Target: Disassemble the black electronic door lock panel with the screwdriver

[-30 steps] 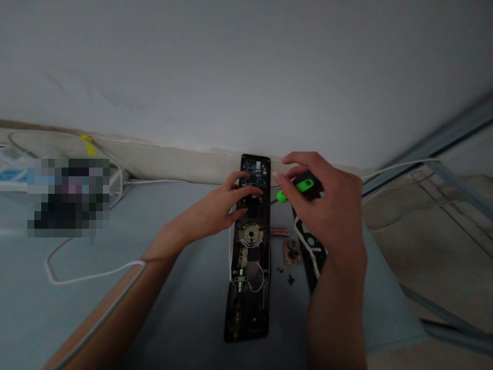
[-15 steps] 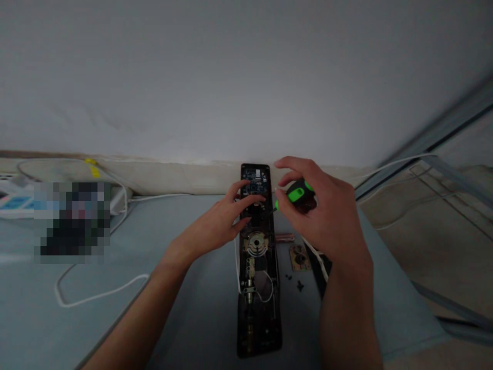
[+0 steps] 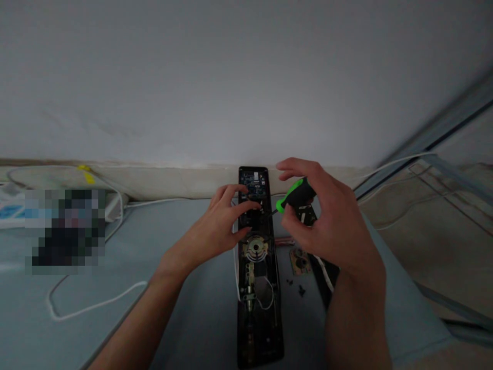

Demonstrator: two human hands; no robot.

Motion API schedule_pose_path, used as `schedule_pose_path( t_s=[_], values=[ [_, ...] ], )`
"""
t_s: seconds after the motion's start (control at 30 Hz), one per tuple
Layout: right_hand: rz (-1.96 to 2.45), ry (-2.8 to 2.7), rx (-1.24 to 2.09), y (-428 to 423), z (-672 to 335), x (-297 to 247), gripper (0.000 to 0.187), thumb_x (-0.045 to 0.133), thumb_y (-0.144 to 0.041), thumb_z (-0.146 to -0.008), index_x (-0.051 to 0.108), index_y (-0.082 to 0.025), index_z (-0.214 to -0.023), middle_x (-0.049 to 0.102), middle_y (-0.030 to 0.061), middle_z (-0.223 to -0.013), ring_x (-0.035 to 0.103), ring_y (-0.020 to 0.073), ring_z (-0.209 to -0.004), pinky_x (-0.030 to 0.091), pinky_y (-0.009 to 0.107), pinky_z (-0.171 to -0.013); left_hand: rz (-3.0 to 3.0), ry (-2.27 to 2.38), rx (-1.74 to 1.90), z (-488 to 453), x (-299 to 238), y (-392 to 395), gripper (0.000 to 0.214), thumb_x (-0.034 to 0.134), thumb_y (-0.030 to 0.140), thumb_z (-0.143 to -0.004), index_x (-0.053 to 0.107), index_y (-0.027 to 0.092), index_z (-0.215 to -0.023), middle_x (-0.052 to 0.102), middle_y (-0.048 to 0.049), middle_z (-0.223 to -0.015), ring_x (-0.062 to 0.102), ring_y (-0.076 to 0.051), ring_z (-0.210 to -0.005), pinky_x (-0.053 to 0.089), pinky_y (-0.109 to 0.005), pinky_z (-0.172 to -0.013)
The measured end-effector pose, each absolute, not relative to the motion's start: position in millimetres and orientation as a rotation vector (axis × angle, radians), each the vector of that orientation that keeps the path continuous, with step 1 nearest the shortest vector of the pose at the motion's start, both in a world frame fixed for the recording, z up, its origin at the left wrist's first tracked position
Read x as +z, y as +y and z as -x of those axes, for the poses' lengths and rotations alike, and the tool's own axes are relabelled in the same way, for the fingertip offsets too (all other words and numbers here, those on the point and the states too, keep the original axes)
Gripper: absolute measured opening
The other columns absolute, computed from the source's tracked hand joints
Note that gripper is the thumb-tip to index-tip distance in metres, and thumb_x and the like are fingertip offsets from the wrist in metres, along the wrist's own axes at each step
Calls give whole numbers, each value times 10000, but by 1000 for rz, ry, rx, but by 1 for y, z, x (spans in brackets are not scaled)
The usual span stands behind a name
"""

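A long black housing [image 3: 265, 326], open and resembling a door lock panel, lies lengthwise in front of me. Inside it I see a circuit board [image 3: 252, 181] at the far end, a round metal mechanism [image 3: 256, 248] midway and a thin white wire. My left hand [image 3: 219, 221] rests at its left edge with fingers spread over the upper half; whether the fingertips pin a small part cannot be made out. In my right hand [image 3: 331, 221] is a green-and-black screwdriver [image 3: 298, 194], tilted, its shaft pointing left into the housing near my left fingertips. The tip is too dark to see.
Right of the housing lie a square metal plate [image 3: 300, 261], several small dark screws [image 3: 301, 291], a reddish cylindrical piece [image 3: 285, 241] and another black panel [image 3: 321, 272], partly under my right hand. A white cable [image 3: 96, 301] loops across the left of the blue-grey table. A wall stands behind.
My right fingers have shifted along the screwdriver, and its handle now sits at a different tilt. My left fingers stay spread in about the same place. The view has shifted slightly.
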State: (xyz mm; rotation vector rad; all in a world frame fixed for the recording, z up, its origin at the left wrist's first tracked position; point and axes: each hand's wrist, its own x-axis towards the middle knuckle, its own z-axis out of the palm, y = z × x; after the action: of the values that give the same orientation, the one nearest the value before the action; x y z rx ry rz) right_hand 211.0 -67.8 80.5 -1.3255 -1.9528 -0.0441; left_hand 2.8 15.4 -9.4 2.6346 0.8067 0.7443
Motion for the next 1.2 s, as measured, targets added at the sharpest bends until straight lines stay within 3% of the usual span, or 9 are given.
schedule_pose_path(
  t_s=[0.2, 0.33, 0.4, 0.5, 0.57, 0.67, 0.97, 1.07, 1.2],
  values=[
    [1400, -1885, -76, -66, -211, 78, 223, 685, -270, -912, 632, -257, -1128, 726, -12, -956, 697, 140, -766, 563, 272, -726, -2615, 826, 720, -5, -5, 13, 481, 766, 119, -835, 666, 251, -1286, 501, -96, -1327, 470, -308, -1290, 457, -537, -1141],
    [1343, -1905, -35, -66, -211, 79, 408, 640, -84, -826, 595, -236, -1201, 719, 16, -1104, 708, 154, -954, 557, 273, -854, -2591, 808, 677, -8, -5, 13, 448, 770, 111, -824, 693, 227, -1250, 547, -85, -1239, 514, -289, -1199, 498, -508, -1084],
    [1363, -1902, -22, -66, -211, 79, 430, 679, -121, -819, 583, -239, -1220, 713, 8, -1108, 697, 135, -856, 558, 268, -811, -2588, 807, 658, -9, -6, 13, 450, 773, 108, -820, 696, 223, -1248, 560, -82, -1216, 523, -284, -1169, 507, -503, -1066],
    [1400, -1864, -27, -66, -211, 78, 289, 707, -238, -887, 606, -260, -1157, 710, -32, -986, 633, 90, -655, 536, 244, -679, -2587, 788, 660, -10, -8, 14, 458, 766, 104, -830, 690, 224, -1266, 568, -79, -1204, 534, -273, -1145, 511, -493, -1056],
    [1384, -1864, -34, -65, -212, 78, 245, 674, -191, -902, 616, -259, -1130, 713, -26, -981, 676, 107, -750, 541, 241, -710, -2588, 784, 659, -10, -9, 15, 451, 762, 102, -838, 690, 217, -1267, 570, -84, -1208, 538, -272, -1145, 514, -491, -1051],
    [1351, -1868, -49, -65, -213, 79, 352, 630, -66, -828, 614, -236, -1137, 717, 0, -1031, 700, 137, -876, 557, 258, -772, -2589, 782, 634, -12, -10, 14, 417, 760, 117, -855, 693, 204, -1258, 584, -87, -1193, 547, -274, -1143, 521, -489, -1042],
    [1254, -1733, -11, -74, -217, 85, 367, 639, -64, -783, 632, -214, -1118, 716, 3, -1002, 691, 144, -862, 562, 291, -788, -2620, 768, 587, -28, -6, 6, 199, 658, 260, -986, 745, 167, -1139, 662, -96, -1066, 631, -260, -1030, 565, -431, -929],
    [1229, -1718, -11, -79, -220, 88, 355, 646, -62, -784, 638, -222, -1100, 710, 1, -986, 692, 156, -890, 555, 312, -809, -2690, 755, 536, -31, -4, 4, 189, 609, 232, -1014, 768, 162, -939, 705, -81, -955, 649, -254, -972, 559, -413, -902],
    [1244, -1643, -37, -90, -231, 93, 352, 648, -76, -787, 628, -252, -1091, 700, -2, -991, 678, 171, -883, 550, 341, -820, -2643, 820, 493, -29, 2, 0, 187, 597, 187, -1017, 775, 164, -963, 739, -67, -934, 692, -225, -910, 562, -357, -849]
  ],
)
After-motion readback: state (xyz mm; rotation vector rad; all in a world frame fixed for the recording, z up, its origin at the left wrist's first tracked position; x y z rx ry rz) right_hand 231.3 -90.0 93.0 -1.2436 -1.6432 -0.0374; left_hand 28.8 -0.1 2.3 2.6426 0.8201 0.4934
